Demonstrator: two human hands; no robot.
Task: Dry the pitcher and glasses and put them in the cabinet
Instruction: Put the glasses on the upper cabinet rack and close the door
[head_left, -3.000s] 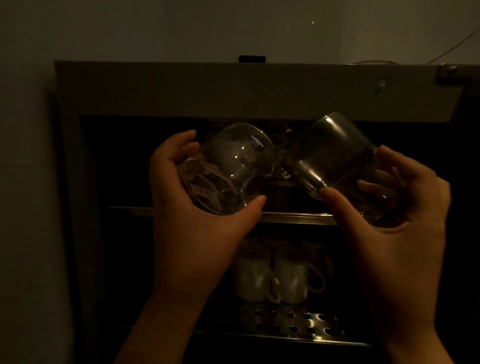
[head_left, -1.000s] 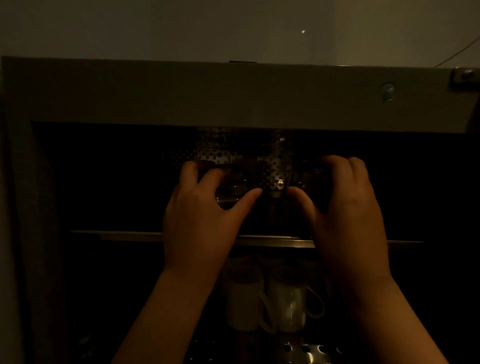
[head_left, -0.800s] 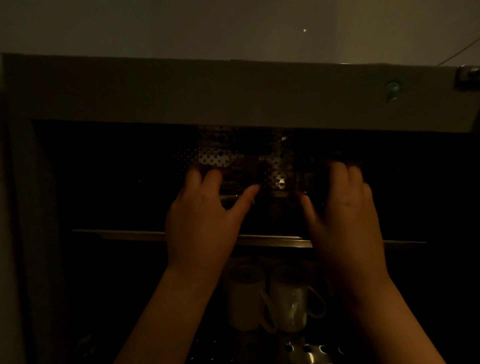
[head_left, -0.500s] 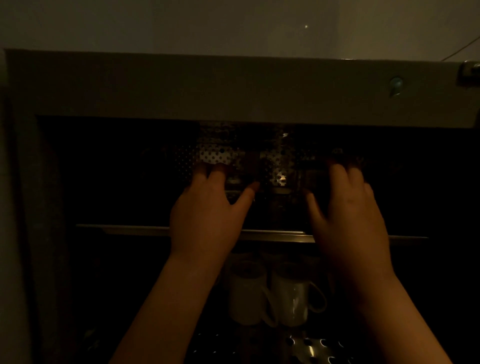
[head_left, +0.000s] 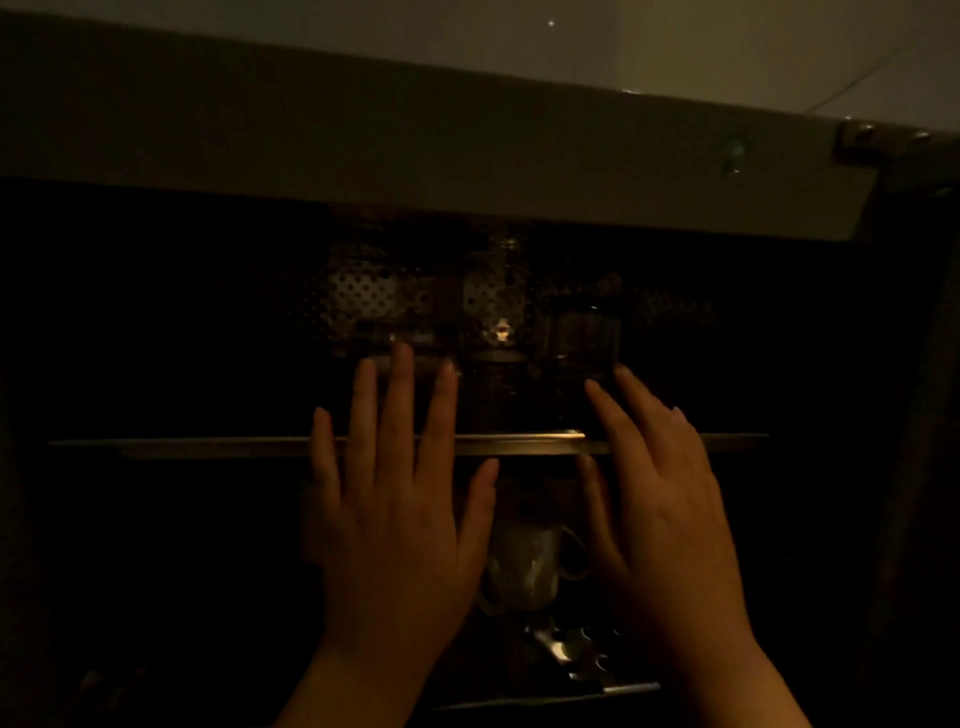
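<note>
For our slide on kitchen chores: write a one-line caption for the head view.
Both open hands, left and right, hover before a dark cabinet; a glass stands on its upper shelf.

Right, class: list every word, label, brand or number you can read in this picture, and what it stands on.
None can be read.
The glass on the upper shelf: no print legible in the dark.
The mug below: no marking shows.
The cabinet front: no lettering visible.
</note>
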